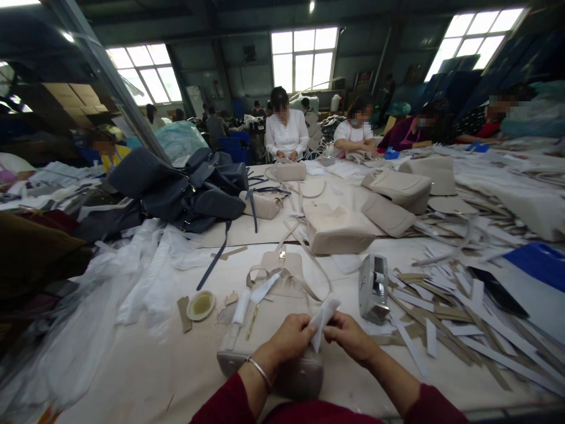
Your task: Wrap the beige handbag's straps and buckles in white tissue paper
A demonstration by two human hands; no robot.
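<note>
A beige backpack (269, 318) lies flat on the table before me, its base towards my body. My left hand (291, 337) pinches a thin white wrapping sheet (325, 317) at the bag's right side. The fingers of my right hand (348, 334) close on the same sheet from the other side. One of the bag's straps (322, 277) runs up to the sheet; whether it passes inside the folds I cannot tell. More white wrapping (242, 306) covers part of another strap on the left. A gold zip (252, 323) shows on the front.
A grey tape dispenser (374, 288) stands right of the bag, beside scattered paper strips (445, 312) and a dark phone (498, 291). On the left are a small dish (200, 306), clear plastic bags (145, 282) and piled navy bags (194, 188). Co-workers (286, 129) work across the table, near beige bags (338, 227).
</note>
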